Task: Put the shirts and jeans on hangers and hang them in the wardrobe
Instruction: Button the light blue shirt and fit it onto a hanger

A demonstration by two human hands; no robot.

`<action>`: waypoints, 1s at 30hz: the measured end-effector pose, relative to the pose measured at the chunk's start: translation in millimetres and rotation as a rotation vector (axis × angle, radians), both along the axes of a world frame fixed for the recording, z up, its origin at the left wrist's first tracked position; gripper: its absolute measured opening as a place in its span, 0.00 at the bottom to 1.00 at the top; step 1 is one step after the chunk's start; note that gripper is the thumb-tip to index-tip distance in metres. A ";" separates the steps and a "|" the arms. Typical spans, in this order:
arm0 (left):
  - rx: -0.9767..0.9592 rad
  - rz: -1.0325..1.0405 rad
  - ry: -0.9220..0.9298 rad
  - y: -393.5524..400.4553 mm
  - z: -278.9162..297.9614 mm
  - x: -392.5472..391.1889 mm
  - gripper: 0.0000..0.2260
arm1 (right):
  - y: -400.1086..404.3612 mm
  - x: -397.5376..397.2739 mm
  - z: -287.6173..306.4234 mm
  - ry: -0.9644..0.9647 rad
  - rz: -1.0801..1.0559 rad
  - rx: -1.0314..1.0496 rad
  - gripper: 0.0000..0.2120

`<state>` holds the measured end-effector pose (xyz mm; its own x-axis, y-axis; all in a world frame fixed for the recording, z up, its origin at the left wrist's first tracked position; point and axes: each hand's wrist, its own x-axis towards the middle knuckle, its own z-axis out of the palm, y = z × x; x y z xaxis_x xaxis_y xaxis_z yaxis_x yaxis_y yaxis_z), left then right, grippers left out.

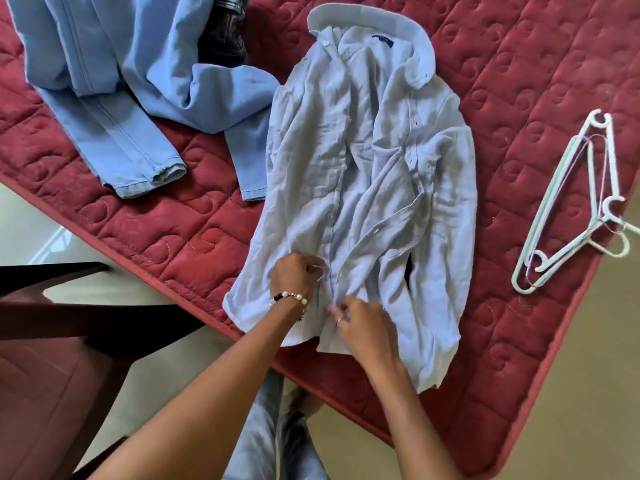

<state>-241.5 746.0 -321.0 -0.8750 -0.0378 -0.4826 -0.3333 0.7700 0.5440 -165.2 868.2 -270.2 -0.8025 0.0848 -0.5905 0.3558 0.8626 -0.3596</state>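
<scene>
A pale blue button-up shirt (pixel 363 161) lies flat and crumpled on the red quilted mattress (pixel 519 81), collar away from me. My left hand (pixel 296 275), with a bead bracelet, pinches the shirt's button placket near the hem. My right hand (pixel 363 327), wearing a ring, pinches the fabric of the same front edge just below. Light blue jeans (pixel 114 109) lie spread at the upper left. A few pale plastic hangers (pixel 575 209) lie stacked on the mattress at the right.
A dark garment (pixel 225 32) lies at the top beside the jeans. The mattress edge (pixel 156 282) runs diagonally from left to bottom right. Dark wooden furniture (pixel 52 341) stands at the lower left on a light floor (pixel 571 393). My legs show below.
</scene>
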 end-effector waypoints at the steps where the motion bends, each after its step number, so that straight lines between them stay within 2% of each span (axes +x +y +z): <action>1: -0.024 -0.002 -0.001 0.8 -1.1 -0.8 0.07 | 0.0 -8.2 -3.5 0.085 -0.116 -0.007 0.15; 4: -0.087 0.010 0.004 3.3 -3.5 -2.1 0.05 | -1.6 -28.6 -18.0 0.191 -0.345 -0.100 0.12; 6: -0.117 0.014 0.003 4.3 -5.6 -2.6 0.05 | -8.9 -36.6 -28.6 0.196 -0.368 -0.092 0.12; 10: -0.163 -0.009 -0.031 5.4 -8.9 -6.8 0.05 | -23.9 -38.4 -47.7 0.173 -0.373 0.106 0.17; 14: -0.151 -0.044 -0.085 4.7 -11.9 -12.2 0.05 | -25.5 -32.9 -57.3 0.202 -0.424 0.158 0.11; 18: -0.054 -0.021 -0.139 3.0 -9.7 -12.8 0.04 | -27.6 -28.1 -56.6 0.373 -0.571 0.033 0.08; 24: 0.070 -0.073 -0.165 -1.8 1.8 -14.7 0.04 | -31.6 -19.8 -55.8 0.569 -0.525 -0.060 0.03; 30: 0.087 -0.140 -0.180 0.8 6.5 -18.3 0.05 | -20.5 -18.9 -58.7 0.593 -0.565 -0.234 0.06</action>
